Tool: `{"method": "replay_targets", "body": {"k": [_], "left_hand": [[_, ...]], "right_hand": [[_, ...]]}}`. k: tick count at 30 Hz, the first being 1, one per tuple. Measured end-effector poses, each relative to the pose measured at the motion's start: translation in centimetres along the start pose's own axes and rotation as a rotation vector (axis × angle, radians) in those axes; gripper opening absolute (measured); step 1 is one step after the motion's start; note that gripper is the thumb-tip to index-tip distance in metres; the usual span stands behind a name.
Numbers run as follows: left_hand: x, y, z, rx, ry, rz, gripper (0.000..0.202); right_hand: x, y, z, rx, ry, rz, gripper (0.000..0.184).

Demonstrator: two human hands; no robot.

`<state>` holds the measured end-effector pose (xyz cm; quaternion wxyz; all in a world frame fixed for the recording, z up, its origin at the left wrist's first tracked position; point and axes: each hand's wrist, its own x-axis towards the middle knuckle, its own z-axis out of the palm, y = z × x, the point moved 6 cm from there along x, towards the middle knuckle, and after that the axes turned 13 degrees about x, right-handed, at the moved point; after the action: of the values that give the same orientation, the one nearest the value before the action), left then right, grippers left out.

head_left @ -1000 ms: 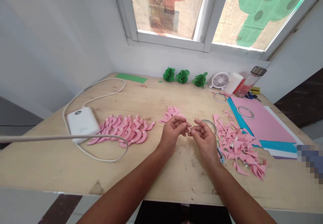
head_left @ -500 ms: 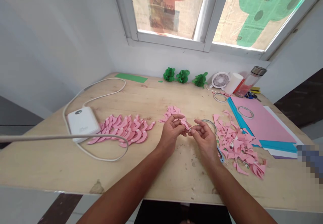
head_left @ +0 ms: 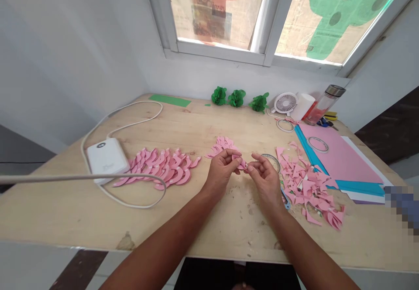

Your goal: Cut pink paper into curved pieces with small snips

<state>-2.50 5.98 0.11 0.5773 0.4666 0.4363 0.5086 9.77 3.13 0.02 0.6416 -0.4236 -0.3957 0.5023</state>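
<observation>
Between thumb and fingers, my left hand (head_left: 221, 172) holds a small pink paper piece (head_left: 241, 162). My right hand (head_left: 266, 181) pinches the right end of that same piece, where a tiny pale bit shows at the fingertips. Just behind the left hand lies a small heap of pink paper cutouts (head_left: 221, 145). A roll of tape (head_left: 273, 161) is partly hidden behind the right hand, and a blue tool (head_left: 286, 199), partly covered, lies beside the right wrist. Curved pink paper strips (head_left: 173, 168) overlap in rows to the left.
Pink paper scraps (head_left: 310, 189) spread to the right. Beyond them are stacked coloured sheets (head_left: 343, 155) with a tape roll (head_left: 318, 144). Along the wall stand green paper shapes (head_left: 237, 98), a fan (head_left: 286, 104) and a bottle (head_left: 324, 107). A white device (head_left: 108, 158) with a cable sits left.
The pink piece has turned slightly in my fingers, and less of it shows above the left hand. Both hands stay at nearly the same spot.
</observation>
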Motion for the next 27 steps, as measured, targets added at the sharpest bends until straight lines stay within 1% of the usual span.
{"method": "replay_targets", "body": {"k": [5,7,10,12,17,21,27], "left_hand": [[0.1,-0.1,-0.2,0.034,0.035,0.015,0.020],[0.1,-0.1,-0.3,0.041,0.044,0.009,0.020],[0.0,-0.1,-0.3,0.043,0.058,-0.003,0.020],[0.0,-0.1,-0.3,0.045,0.068,-0.011,0.020],[-0.1,-0.1,-0.2,0.053,0.061,-0.009,0.017],[-0.1,-0.2,-0.2,0.064,0.044,-0.018,0.017],[0.1,-0.4,-0.2,0.048,0.030,-0.041,0.015]], "right_hand": [[0.0,-0.2,-0.2,-0.030,0.024,-0.026,0.038],[-0.1,-0.3,-0.3,-0.051,0.025,-0.041,0.033],[-0.4,-0.8,-0.2,-0.126,-0.007,-0.094,0.022],[-0.5,-1.0,0.1,-0.182,-0.047,-0.127,0.018],[-0.6,-1.5,0.6,-0.261,-0.106,-0.178,0.018],[-0.5,-1.5,0.7,-0.286,-0.114,-0.189,0.019],[-0.5,-1.3,0.5,-0.254,-0.113,-0.177,0.019]]}}
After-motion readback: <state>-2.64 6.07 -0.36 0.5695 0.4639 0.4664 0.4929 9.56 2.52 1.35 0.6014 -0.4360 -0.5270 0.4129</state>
